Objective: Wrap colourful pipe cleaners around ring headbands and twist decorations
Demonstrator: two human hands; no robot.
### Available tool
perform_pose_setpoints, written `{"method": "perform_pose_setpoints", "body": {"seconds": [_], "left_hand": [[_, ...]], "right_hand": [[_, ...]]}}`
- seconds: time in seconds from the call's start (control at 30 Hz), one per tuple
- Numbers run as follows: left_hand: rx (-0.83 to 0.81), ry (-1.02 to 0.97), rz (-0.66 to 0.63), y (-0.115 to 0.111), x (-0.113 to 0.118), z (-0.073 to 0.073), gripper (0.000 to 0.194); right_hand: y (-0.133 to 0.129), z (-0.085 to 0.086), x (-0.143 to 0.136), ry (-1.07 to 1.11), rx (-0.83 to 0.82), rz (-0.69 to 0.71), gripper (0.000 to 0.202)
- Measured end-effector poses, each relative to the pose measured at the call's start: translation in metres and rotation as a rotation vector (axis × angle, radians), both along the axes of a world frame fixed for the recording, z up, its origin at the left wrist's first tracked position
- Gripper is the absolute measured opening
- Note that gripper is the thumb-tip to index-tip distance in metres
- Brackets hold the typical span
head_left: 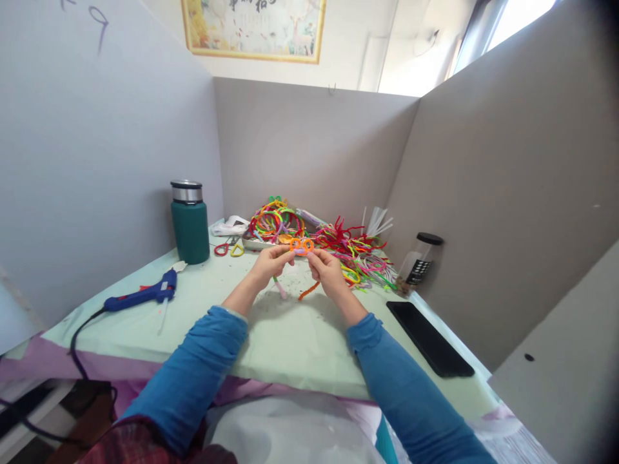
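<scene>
Two bare hands come to me through the head camera, raised just over the near-middle of a table covered in pale green cloth point(294, 351), both forearms in blue sleeves point(207, 341). With thumb and fingers pressed together, the left hand point(271, 263) pinches one side of the fuzzy orange and purple pipe-cleaner piece point(300, 252). The right hand point(329, 269) pinches its other side in the same way, so I have the piece level between the two sets of fingertips, its two orange loops point(308, 245) standing side by side above the purple strip. A pink and green fuzzy end point(280, 289) hangs below on the left and an orange fuzzy end point(308, 291) on the right; they seem to belong to the piece, though I see them too small to be certain.

Beyond the hands I get a tangled heap of multicoloured pipe cleaners point(338, 240), with white sticks point(378, 224) at its right. Left of the heap are a red loop point(221, 249) and a yellow loop point(236, 251), then an upright dark green bottle point(190, 232) with a silver neck. Nearer on that side lies a blue glue gun point(145, 296), a translucent stick point(163, 317) at its front end. To my right are a clear jar with a black lid point(416, 265) and a flat black rectangular slab point(429, 338) on the cloth.
</scene>
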State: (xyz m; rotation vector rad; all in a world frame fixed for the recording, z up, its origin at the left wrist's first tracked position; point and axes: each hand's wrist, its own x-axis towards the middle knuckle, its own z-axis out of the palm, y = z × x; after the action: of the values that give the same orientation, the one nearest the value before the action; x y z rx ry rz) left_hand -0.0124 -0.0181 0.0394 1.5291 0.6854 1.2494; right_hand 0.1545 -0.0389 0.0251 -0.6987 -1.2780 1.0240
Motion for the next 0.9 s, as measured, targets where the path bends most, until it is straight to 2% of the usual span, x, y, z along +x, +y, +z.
{"method": "perform_pose_setpoints", "body": {"seconds": [0.17, 0.37, 0.67, 0.77, 0.9], "left_hand": [[-0.049, -0.078, -0.030, 0.000, 0.001, -0.003, 0.043], [-0.119, -0.134, -0.071, 0.003, 0.003, -0.007, 0.036], [-0.099, -0.095, 0.049, 0.001, 0.006, -0.003, 0.040], [-0.115, -0.119, 0.125, 0.006, 0.004, -0.005, 0.043], [-0.139, -0.115, 0.248, 0.015, -0.001, -0.009, 0.047]], "right_hand": [[0.002, -0.002, -0.003, 0.064, 0.010, 0.047, 0.029], [0.005, -0.007, -0.002, 0.082, 0.022, 0.063, 0.031], [0.004, -0.007, -0.002, -0.029, -0.050, 0.025, 0.037], [0.008, -0.010, 0.000, -0.148, -0.030, -0.029, 0.033], [0.015, -0.017, 0.008, -0.525, -0.009, -0.230, 0.022]]}}
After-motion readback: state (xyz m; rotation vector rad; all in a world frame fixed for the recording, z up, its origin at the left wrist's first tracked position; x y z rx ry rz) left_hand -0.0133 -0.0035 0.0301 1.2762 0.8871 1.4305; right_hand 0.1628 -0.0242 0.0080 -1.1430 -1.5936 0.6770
